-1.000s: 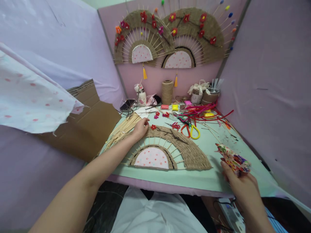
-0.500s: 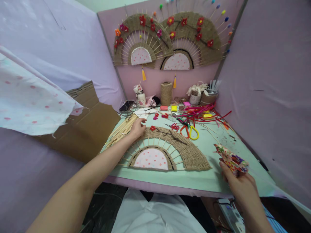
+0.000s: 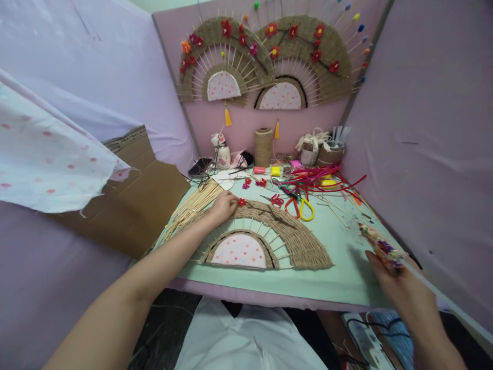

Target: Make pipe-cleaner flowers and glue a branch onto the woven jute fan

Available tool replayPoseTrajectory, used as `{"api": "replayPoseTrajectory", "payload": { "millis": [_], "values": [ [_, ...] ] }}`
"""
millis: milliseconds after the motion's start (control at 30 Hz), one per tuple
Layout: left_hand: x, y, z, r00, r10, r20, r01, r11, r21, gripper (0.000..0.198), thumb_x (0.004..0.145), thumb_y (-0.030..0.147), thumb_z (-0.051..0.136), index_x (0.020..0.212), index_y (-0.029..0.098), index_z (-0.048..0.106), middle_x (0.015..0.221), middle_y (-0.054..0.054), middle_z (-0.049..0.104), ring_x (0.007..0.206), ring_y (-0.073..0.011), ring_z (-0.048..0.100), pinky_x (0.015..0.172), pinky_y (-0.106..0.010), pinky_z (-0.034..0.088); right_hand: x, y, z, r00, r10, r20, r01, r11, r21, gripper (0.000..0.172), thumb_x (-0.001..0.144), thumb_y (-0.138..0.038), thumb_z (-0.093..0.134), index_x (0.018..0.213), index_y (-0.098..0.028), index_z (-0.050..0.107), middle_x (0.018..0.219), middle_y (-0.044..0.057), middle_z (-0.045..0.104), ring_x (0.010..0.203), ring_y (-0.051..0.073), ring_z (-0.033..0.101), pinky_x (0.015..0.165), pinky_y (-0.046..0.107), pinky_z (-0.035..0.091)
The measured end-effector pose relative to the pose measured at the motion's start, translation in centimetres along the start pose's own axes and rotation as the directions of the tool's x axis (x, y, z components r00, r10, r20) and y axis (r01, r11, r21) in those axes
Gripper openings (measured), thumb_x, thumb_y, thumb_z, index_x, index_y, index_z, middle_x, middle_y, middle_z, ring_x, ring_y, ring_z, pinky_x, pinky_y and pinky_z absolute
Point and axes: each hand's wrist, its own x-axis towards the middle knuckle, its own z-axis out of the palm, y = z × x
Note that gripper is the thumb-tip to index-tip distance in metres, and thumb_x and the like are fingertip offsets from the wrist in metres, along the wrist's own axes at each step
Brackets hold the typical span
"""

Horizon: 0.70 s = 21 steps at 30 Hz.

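A woven twine fan [image 3: 308, 246] lies on the table, with thin sticks fanning between its outer band and a pink-dotted cloth half-circle [image 3: 239, 252]. Across the band runs a dark twig branch [image 3: 283, 219]. My left hand [image 3: 224, 206] rests at the top of the band, its fingertips closed at a small red flower [image 3: 242, 202]; the fingers partly hide how they grip it. Over the table's right side, my right hand [image 3: 408, 290] is wrapped round a flower-patterned glue gun [image 3: 385, 251], blurred by motion, its nozzle pointing away to the left.
Scissors [image 3: 304, 209], red and purple flowers [image 3: 261, 182] and red pipe cleaners [image 3: 308, 180] lie behind the fan. Bamboo sticks [image 3: 196, 205] are at left, near cardboard [image 3: 146, 205]. A twine spool [image 3: 264, 146] stands at the back; two finished fans [image 3: 335, 41] hang above.
My left hand has slid slightly right until its fingertips reach the red flower. My right hand has carried the glue gun right, away from the fan.
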Motion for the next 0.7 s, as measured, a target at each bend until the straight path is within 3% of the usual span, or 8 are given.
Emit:
{"api": "replayPoseTrajectory", "payload": {
  "millis": [233,433,700],
  "values": [
    [0.2,0.0,0.8,0.999,-0.034,0.035,0.034,0.999,-0.006,0.025,0.077,0.019,0.051,0.093,0.015,0.071,0.090,-0.008,0.062,0.085,-0.0195,0.058,0.080,-0.031,0.046,1.9,-1.0,-1.6,0.951,-0.066,0.303,0.165,0.935,-0.315,0.049,0.090,-0.047,0.025,0.121,-0.019,0.052,0.109,0.016,0.064,0.086,0.032,0.064,0.063,0.035,0.043],
    [0.2,-0.1,0.9,0.999,-0.036,0.006,0.036,0.998,-0.043,0.024,0.077,0.019,0.051,0.091,0.015,0.069,0.091,-0.009,0.064,0.085,-0.0202,0.059,0.080,-0.033,0.047,2.9,1.0,-0.2,0.918,-0.173,0.358,0.325,0.845,-0.425,0.049,0.092,-0.037,0.023,0.127,-0.009,0.044,0.107,0.020,0.059,0.090,0.033,0.062,0.068,0.040,0.046],
    [0.2,0.0,0.7,0.999,-0.043,0.008,0.043,0.998,-0.040,0.022,0.075,0.017,0.052,0.088,0.017,0.070,0.091,-0.008,0.063,0.086,-0.0195,0.059,0.081,-0.032,0.047,3.3,3.1,0.3,0.923,-0.194,0.332,0.316,0.875,-0.367,0.053,0.092,-0.042,0.026,0.131,-0.009,0.043,0.104,0.020,0.059,0.093,0.033,0.060,0.074,0.041,0.047]
  ]
}}
